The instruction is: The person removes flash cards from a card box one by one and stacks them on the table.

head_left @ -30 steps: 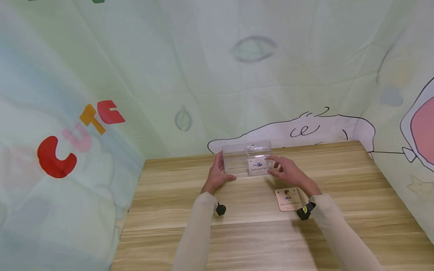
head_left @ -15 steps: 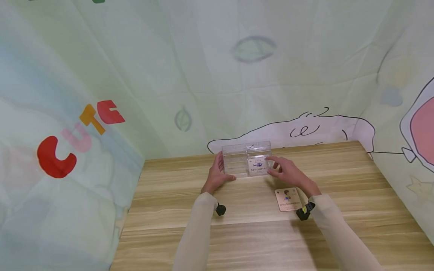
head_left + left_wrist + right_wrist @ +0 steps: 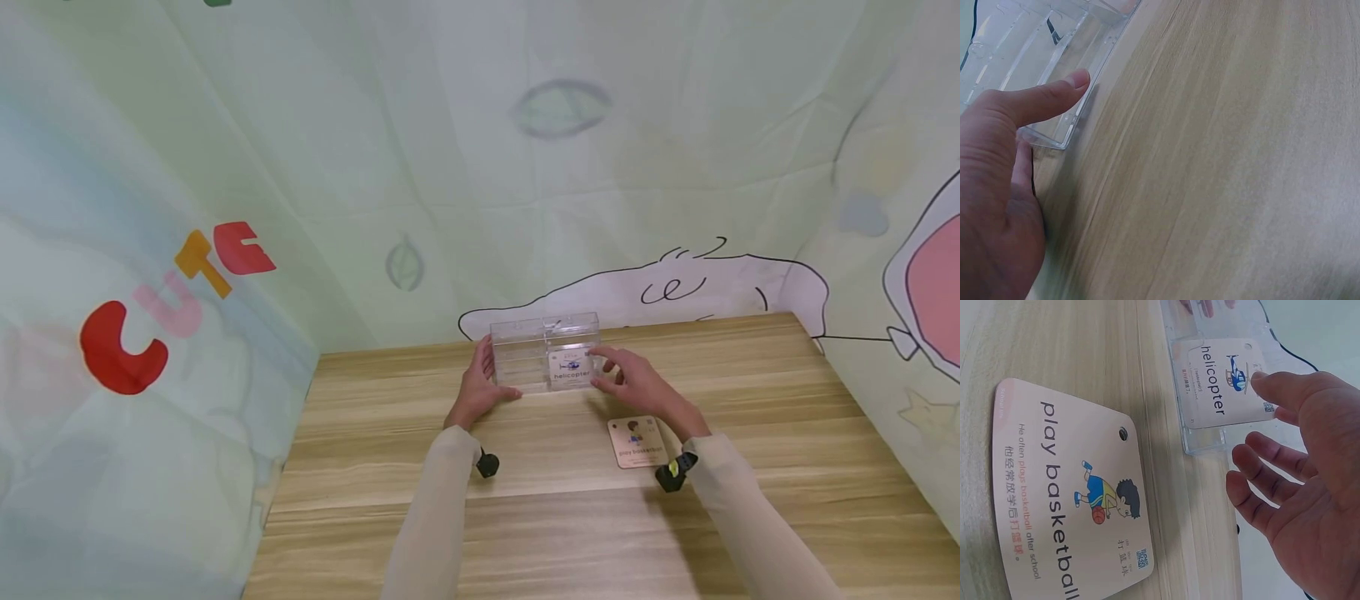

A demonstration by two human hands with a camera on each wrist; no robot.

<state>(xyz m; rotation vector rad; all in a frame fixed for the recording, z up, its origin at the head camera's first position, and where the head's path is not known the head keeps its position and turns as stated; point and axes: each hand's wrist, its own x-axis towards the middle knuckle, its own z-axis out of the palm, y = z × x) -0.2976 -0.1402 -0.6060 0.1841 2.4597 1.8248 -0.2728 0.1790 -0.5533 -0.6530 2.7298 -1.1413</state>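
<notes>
A clear plastic box (image 3: 517, 367) with two side-by-side compartments stands near the table's back edge. My left hand (image 3: 477, 390) grips its left end, thumb (image 3: 1054, 100) over the front edge and fingers along the side. In the right compartment stands a flashcard (image 3: 1216, 387) with a blue helicopter and the word "helicopter". My right hand (image 3: 643, 385) pinches that card's edge between thumb and index finger; the other fingers (image 3: 1260, 469) are loosely bent beside the box. The left compartment shows no card.
A second flashcard (image 3: 633, 446), reading "play basketball", lies face up on the wood-grain table (image 3: 555, 542), below the right wrist. A printed cloth backdrop (image 3: 420, 208) hangs behind the table and along its sides.
</notes>
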